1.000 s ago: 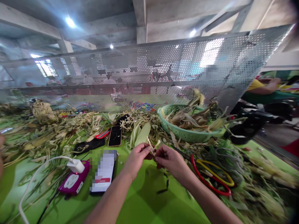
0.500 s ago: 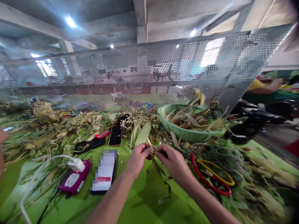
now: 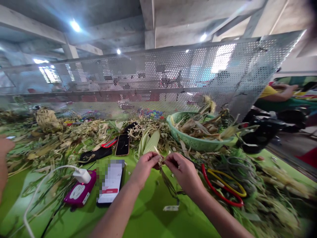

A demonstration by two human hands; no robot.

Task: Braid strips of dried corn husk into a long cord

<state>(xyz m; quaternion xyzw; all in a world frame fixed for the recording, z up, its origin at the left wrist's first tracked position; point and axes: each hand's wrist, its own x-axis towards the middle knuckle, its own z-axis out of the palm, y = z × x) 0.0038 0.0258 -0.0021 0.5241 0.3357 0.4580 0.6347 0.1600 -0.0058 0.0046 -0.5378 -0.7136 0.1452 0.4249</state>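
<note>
Left hand (image 3: pixel 148 163) and right hand (image 3: pixel 178 167) are nearly fingertip to fingertip over the table (image 3: pixel 153 218). Each has thumb and forefinger pinched on the upper end of a corn-husk strip (image 3: pixel 167 181); the other fingers are curled in. The strip hangs from the pinch, dark along its length, with a pale lower end above the table.

Compared with half a second ago, both hands hold nearly the same position. The strip's lower part hangs differently, its pale end now nearly level. At the left edge, another person's hand (image 3: pixel 5 147) reaches further into view.

Just beyond the hands lies a broad pale-green husk (image 3: pixel 151 142). To the left are a phone with a lit screen (image 3: pixel 112 185), partly pixelated, and a purple power strip (image 3: pixel 78 194) carrying a white charger (image 3: pixel 83 176). To the right lie shears with red and yellow handles (image 3: pixel 224 199). Farther off, a green basket (image 3: pixel 189 141) contains dried husks, before a perforated metal panel (image 3: pixel 148 74).
</note>
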